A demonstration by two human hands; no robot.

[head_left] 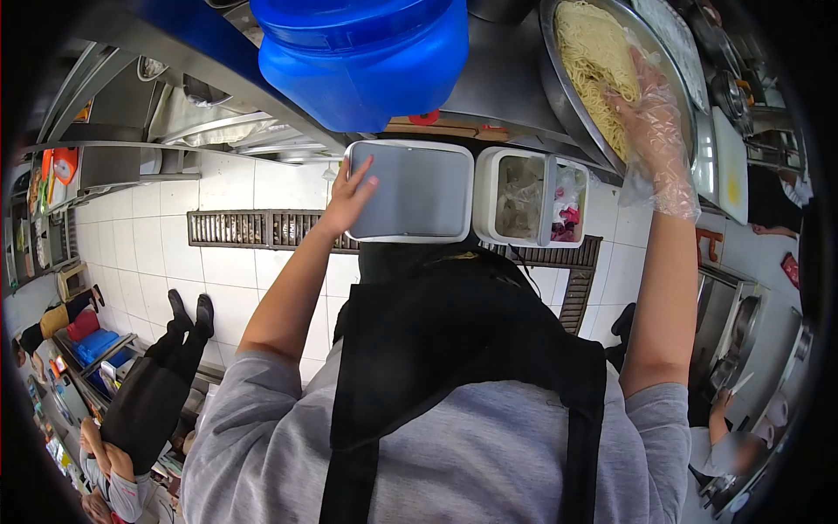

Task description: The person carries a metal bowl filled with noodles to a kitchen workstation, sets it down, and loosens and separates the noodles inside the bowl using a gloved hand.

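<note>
My bare left hand (pixel 351 199) grips the left rim of a grey rectangular tray (pixel 406 192) with a pale edge, fingers lying over its inside. Nothing lies on the tray's visible surface. A clear plastic glove covers my right hand (pixel 655 122), which reaches into a large metal bowl (pixel 559 83) at the upper right. Pale yellow noodles (pixel 598 48) fill much of that bowl. My right thumb and fingers are bent around some of the noodles, and their tips are partly hidden among the strands.
A big blue plastic drum (pixel 362 61) stands on the metal counter ahead. Right of the tray is a white bin (pixel 497 196) with plastic bags inside. A white cutting board (pixel 730 166) lies beyond the bowl. A floor drain grate (pixel 271 229) crosses the tiles. Other people stand at both sides.
</note>
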